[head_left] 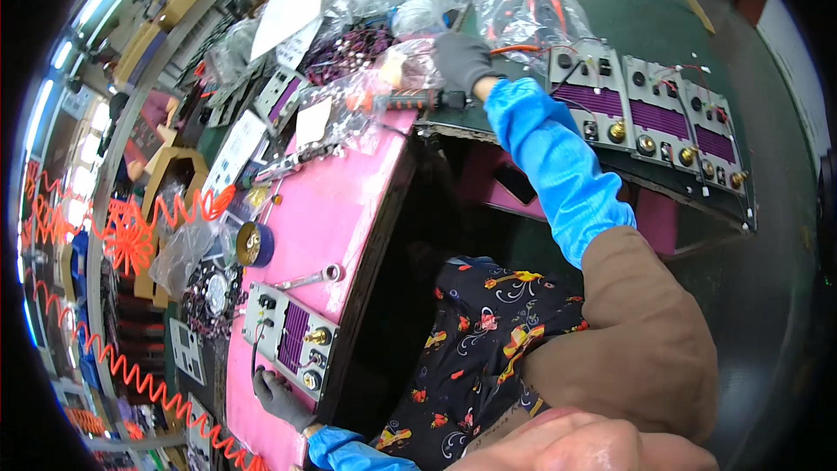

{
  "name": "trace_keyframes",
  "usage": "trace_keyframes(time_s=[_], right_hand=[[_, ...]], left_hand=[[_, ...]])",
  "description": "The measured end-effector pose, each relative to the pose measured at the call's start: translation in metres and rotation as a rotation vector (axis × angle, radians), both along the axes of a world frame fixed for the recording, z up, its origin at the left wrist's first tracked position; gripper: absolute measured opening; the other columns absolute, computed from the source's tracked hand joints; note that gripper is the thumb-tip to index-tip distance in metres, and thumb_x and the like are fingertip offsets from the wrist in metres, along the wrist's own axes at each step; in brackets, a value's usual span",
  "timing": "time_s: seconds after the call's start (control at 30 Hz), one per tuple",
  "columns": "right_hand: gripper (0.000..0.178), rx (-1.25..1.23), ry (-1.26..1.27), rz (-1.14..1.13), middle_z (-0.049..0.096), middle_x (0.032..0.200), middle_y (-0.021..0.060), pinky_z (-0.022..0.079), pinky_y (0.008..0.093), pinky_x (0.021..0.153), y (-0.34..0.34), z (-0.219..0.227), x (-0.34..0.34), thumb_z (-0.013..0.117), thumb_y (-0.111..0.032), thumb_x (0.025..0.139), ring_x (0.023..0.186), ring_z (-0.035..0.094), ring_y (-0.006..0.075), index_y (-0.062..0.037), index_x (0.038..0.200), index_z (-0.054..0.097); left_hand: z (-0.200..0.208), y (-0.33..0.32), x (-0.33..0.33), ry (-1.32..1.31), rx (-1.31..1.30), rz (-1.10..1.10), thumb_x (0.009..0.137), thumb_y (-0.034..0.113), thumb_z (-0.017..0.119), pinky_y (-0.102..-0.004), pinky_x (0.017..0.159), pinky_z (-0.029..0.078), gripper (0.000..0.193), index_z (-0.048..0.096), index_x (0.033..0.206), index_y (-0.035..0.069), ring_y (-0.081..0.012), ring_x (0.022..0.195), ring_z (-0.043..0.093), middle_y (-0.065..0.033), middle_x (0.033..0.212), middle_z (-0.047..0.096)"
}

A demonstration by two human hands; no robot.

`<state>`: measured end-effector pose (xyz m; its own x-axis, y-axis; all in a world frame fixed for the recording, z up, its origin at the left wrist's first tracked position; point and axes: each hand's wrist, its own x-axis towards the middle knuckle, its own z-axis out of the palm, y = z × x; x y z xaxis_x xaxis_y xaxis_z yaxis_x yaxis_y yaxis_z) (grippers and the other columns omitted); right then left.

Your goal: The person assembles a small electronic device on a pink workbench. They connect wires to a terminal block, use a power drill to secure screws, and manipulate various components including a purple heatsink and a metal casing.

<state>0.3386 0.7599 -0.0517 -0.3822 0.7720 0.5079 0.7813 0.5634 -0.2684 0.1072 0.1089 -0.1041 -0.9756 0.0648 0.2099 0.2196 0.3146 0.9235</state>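
Observation:
My left hand (pixel 283 402), in a grey glove, is at the lower end of a silver panel (pixel 269 331) with a purple finned middle and brass fittings. Its fingers close on a black wire (pixel 254 353) that runs along the panel's side. The panel lies on a pink mat (pixel 347 225). My right hand (pixel 464 61), also gloved in grey, reaches far forward beside clear plastic bags (pixel 429 0). It is slightly blurred and its fingers are mostly hidden. Just below it lies an orange-and-black power screwdriver (pixel 405 100); an orange strip (pixel 516 49) shows to its right.
Several similar purple-and-silver panels (pixel 649 113) line the right bench. A wrench (pixel 307 278) and a round tin of small parts (pixel 255 244) sit beyond the left panel. Purple-black wiring bundles (pixel 353 52) pile up at the back. Orange coiled hoses (pixel 131 371) hang at left.

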Motion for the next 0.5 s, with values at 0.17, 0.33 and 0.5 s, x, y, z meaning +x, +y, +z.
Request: trace_keyframes(time_s=[0.17,0.33,0.5], right_hand=[[0.033,-0.591,0.172,0.248,0.072,0.077,0.01,0.055,0.0391,0.062,0.015,0.021,0.018,0.054,-0.029,0.089,0.062,0.068,0.0238,-0.0019,0.096,0.071],[0.029,-0.716,0.192,0.284,0.066,0.073,0.0098,0.048,0.0352,0.047,0.021,0.038,-0.006,0.059,-0.027,0.09,0.055,0.06,0.0188,-0.0018,0.097,0.07],[0.045,-0.379,0.092,0.441,0.072,0.103,0.0164,0.051,0.0377,0.086,0.058,0.038,-0.005,0.064,-0.045,0.087,0.094,0.069,0.0308,-0.0066,0.109,0.072]], left_hand=[[0.0,-0.004,-0.009,0.073,-0.097,-0.004,0.1,0.018,0.056,-0.0206,0.056,0.04,0.024,0.065,0.115,0.001,-0.0052,0.066,0.051,0.0005,0.087,0.061],[-0.005,-0.006,-0.009,0.095,-0.058,0.018,0.098,0.015,0.058,-0.0205,0.055,0.039,0.022,0.067,0.112,0.001,-0.0045,0.063,0.049,0.0016,0.082,0.059],[0.003,-0.001,-0.001,0.121,-0.052,0.039,0.098,0.016,0.06,-0.0211,0.054,0.039,0.022,0.067,0.112,0.001,-0.0048,0.062,0.048,0.0015,0.079,0.059]])
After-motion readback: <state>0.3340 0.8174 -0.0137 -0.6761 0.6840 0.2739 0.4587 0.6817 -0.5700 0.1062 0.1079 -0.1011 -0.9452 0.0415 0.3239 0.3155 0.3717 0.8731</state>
